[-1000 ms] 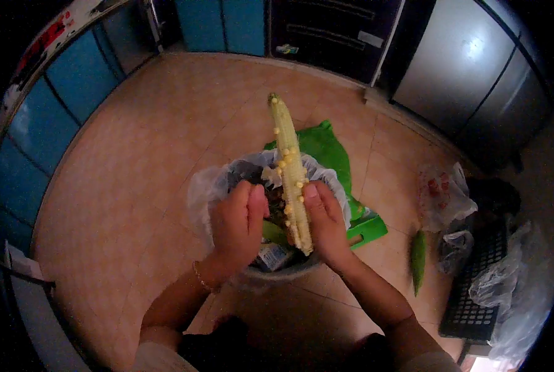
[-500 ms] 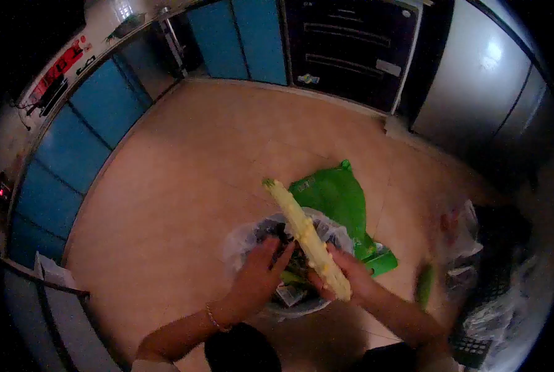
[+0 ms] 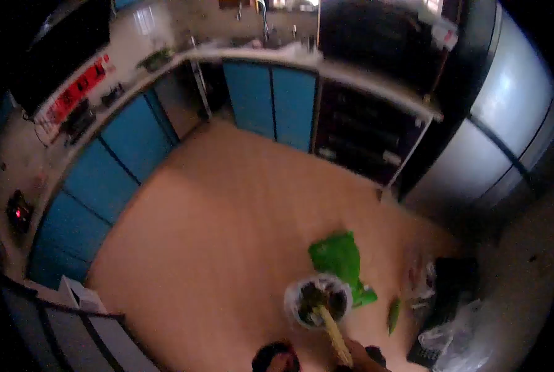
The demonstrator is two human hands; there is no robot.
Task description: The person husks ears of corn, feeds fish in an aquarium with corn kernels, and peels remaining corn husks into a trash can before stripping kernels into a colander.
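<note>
My right hand (image 3: pixel 362 357), at the bottom edge, is closed around the lower end of a long, pale yellow vegetable with a bumpy surface (image 3: pixel 332 335). Its exact kind I cannot make out. The upper end overlaps the near side of a bin lined with a whitish plastic bag (image 3: pixel 291 305); whether it touches the bin is unclear. Dark green scraps (image 3: pixel 312 296) lie inside the bin. Behind it, on the floor, is a green plastic bag (image 3: pixel 341 255). My left hand is out of view.
A long green vegetable (image 3: pixel 393 315) lies on the tiled floor (image 3: pixel 227 217) at the right. Farther right are a dark crate (image 3: pixel 453 291) and clear plastic bags (image 3: pixel 456 338). Blue cabinets (image 3: pixel 248 96) and a silver fridge (image 3: pixel 463 155) border the floor. A foot (image 3: pixel 278 358) shows below.
The view has risen and tilted up, showing more counter. My left hand has left the view. The pale vegetable and my right hand now appear lower in the picture.
</note>
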